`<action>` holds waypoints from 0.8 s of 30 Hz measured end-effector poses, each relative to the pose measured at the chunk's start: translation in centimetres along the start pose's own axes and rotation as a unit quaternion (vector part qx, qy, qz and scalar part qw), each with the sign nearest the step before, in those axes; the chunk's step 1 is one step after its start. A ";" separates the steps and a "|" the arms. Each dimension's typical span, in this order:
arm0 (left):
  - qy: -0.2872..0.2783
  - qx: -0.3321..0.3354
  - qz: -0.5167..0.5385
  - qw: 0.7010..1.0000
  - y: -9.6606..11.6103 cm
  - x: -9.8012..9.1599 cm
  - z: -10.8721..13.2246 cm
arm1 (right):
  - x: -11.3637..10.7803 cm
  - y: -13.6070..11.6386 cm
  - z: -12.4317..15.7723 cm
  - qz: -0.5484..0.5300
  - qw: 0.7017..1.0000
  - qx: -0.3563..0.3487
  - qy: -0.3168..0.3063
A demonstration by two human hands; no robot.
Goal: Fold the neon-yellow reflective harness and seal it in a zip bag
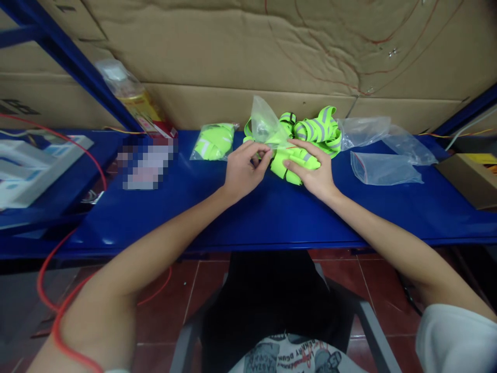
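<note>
My left hand (247, 168) pinches the edge of a clear plastic bag (265, 124) whose closed end points up and away. Under the bag's mouth, my right hand (313, 168) is closed around a folded neon-yellow reflective strap (289, 165) with grey bands. Whether part of the strap is inside the bag I cannot tell. Just behind lies a heap of more neon reflective straps (318, 129). Left of my left hand rests a packed bag of neon strap (213, 141).
Several empty clear bags (386, 168) lie to the right on the blue table (186, 217). A bottle (130, 93) stands back left, near a white device (42, 166). An open cardboard box (471, 181) sits at the right edge. A red hose (58, 316) loops at lower left.
</note>
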State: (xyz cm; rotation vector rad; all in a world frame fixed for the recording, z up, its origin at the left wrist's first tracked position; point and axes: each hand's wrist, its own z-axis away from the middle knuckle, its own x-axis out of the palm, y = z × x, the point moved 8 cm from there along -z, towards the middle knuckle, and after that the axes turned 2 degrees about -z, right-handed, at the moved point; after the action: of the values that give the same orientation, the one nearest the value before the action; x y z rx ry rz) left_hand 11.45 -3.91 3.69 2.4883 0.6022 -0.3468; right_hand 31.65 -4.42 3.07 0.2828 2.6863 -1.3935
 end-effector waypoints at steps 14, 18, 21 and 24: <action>-0.063 0.232 -0.103 0.965 5.8 1.5 2.1 | -0.1 2.0 0.6 -0.048 0.997 0.016 0.065; -0.038 0.126 -0.118 0.984 3.9 1.2 1.6 | 0.0 4.5 0.5 -0.139 0.979 0.115 0.100; -0.058 0.050 -0.100 0.992 2.4 1.4 1.6 | 0.2 5.0 0.2 -0.193 0.964 0.161 0.088; -0.101 0.058 -0.082 0.990 2.9 2.3 2.0 | 1.0 4.5 0.3 -0.216 0.957 0.186 0.057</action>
State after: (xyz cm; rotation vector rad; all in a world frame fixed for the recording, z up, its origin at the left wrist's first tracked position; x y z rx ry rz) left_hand 14.64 -6.41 2.49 2.4778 0.7206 -0.7064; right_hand 31.64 -2.00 -0.83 -0.2244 2.6605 -2.0686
